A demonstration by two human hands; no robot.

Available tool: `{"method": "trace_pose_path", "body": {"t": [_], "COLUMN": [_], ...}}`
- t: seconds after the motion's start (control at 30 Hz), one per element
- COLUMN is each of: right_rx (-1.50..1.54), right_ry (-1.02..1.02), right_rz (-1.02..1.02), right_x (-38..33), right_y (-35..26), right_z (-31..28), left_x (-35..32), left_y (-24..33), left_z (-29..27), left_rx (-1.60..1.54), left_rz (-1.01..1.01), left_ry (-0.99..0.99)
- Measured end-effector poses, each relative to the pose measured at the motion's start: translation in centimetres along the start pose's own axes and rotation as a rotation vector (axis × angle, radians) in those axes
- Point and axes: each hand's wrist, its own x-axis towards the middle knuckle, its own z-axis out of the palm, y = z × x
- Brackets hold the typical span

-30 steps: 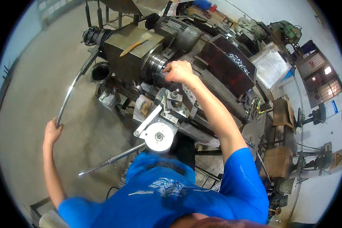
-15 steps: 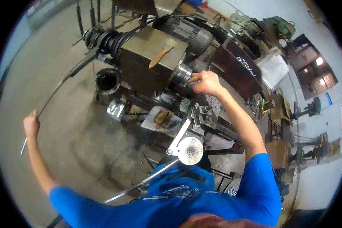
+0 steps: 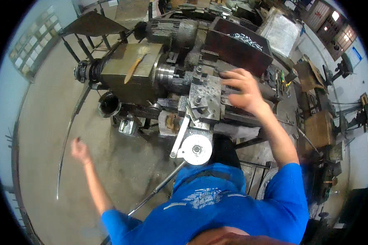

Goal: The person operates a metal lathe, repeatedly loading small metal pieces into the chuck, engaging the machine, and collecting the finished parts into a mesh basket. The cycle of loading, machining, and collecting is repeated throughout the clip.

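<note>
My left hand hangs over the floor, just right of a long metal lever rod and apart from it. Motion blurs its fingers. My right hand is raised at the right of the lathe's tool block, fingers spread and bent, thumb apart. A dark spot shows at one fingertip; I cannot tell what it is. Left of the block is the shiny round chuck on the headstock. A wood-handled brush lies on the headstock's top.
A round white handwheel with a long handle bar stands close to my body. Behind the lathe sits a dark red bin with small shiny metal pieces. A motor is at the back. Hand tools lie at the right.
My left hand has let go of the lever rod and moved right. My right hand has come away from the chuck, toward the right of the tool block, and opened. The view has shifted.
</note>
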Motion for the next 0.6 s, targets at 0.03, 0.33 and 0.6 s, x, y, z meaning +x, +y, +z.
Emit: {"method": "trace_pose_path", "body": {"t": [0.03,0.33,0.6], "right_rx": [-0.026,-0.063,-0.297], "right_ry": [-0.027,-0.063,-0.040], "right_rz": [0.084,0.758,1.301], "right_x": [-2.3,-22.1,-36.5], "right_y": [0.5,3.0,14.5], "right_z": [-1.6,-8.8,-12.9], "left_x": [-1.0,-3.9,-3.8], "left_y": [3.1,4.4,8.4], "left_z": [3.9,16.2,11.6], "left_rx": [0.025,0.642,0.733], "left_rz": [-0.281,0.401,0.057], "left_ry": [-0.297,-1.102,-1.070]}}
